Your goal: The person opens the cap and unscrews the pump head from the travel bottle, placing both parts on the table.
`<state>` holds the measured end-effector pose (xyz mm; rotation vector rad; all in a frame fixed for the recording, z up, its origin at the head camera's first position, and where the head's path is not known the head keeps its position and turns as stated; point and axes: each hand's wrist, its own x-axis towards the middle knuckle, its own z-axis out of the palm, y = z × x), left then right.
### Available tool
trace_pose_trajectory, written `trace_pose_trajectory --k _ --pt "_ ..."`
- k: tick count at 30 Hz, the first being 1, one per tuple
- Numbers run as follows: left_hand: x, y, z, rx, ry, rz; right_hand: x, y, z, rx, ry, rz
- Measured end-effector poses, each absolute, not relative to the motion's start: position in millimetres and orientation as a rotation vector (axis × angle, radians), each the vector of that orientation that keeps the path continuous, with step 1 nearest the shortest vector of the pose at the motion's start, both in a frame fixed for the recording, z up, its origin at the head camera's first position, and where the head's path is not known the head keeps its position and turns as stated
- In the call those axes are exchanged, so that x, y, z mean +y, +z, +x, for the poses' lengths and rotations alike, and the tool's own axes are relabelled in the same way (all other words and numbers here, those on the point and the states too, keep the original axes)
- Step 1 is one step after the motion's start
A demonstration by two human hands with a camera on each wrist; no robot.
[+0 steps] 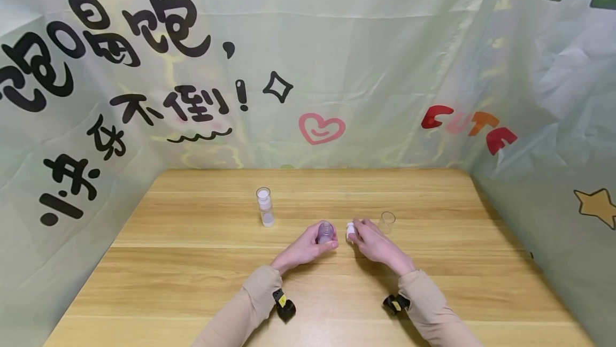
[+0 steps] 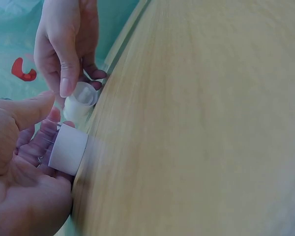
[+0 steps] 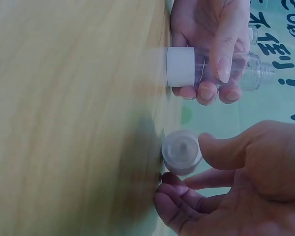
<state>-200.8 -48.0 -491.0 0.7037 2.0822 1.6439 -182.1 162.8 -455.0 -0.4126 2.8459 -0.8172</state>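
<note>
My left hand (image 1: 305, 244) holds a small clear bottle (image 3: 243, 71) upright, thumb and fingers around its see-through body. The bottle has a white base (image 3: 181, 67) and a bare threaded neck (image 3: 266, 73). Just to its right, my right hand (image 1: 377, 243) pinches a white pump head (image 1: 350, 231) between thumb and fingers, low by the table. In the right wrist view a round end of this pump head (image 3: 181, 151) faces the camera. A gap separates bottle and pump head. Behind the right hand stands a clear cap (image 1: 387, 221).
At the back left of the wooden table (image 1: 192, 267) stands a second clear bottle (image 1: 265, 208) with a white top and base. A printed cloth (image 1: 375, 69) hangs along the table's back and sides.
</note>
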Motion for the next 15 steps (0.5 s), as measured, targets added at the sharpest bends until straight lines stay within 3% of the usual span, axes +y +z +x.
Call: trace_pose_trajectory --k 15 --pt "-48 -492 -201 2.098 1.642 0.712 167 -456 -171 2.858 -0.859 -0.406"
